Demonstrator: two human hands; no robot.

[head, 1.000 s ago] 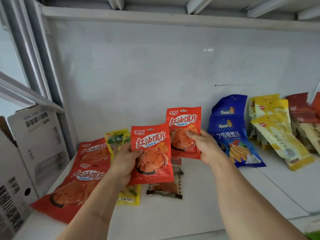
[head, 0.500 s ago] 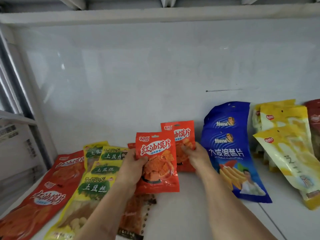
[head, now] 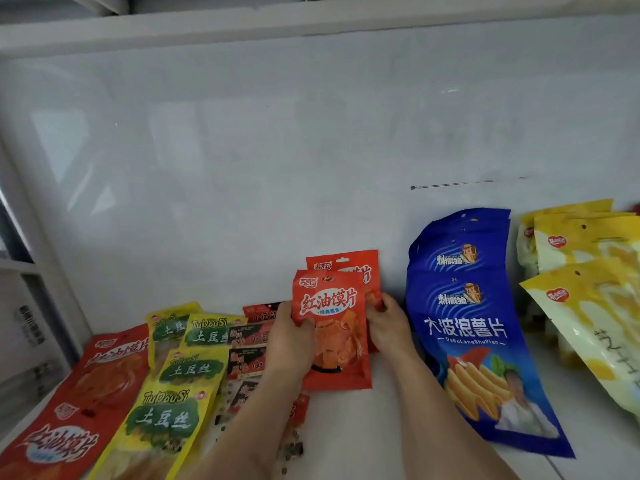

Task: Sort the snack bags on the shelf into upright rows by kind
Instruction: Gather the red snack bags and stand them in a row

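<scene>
A pale grey back wall (head: 277, 150) fills most of the scene, smooth and faintly glossy, with soft light patches across its left half. On its right side, a thin dark line (head: 453, 184) runs almost level, ending at its left in a small dark dot. A white horizontal beam (head: 311, 27) crosses along the wall's top edge, and above it parts of a ribbed ceiling (head: 104, 1) show. At the far left stands a grey upright frame post (head: 38, 244). Left of the post, a blurred cardboard box (head: 29, 329) shows dark printed marks that cannot be read.
</scene>
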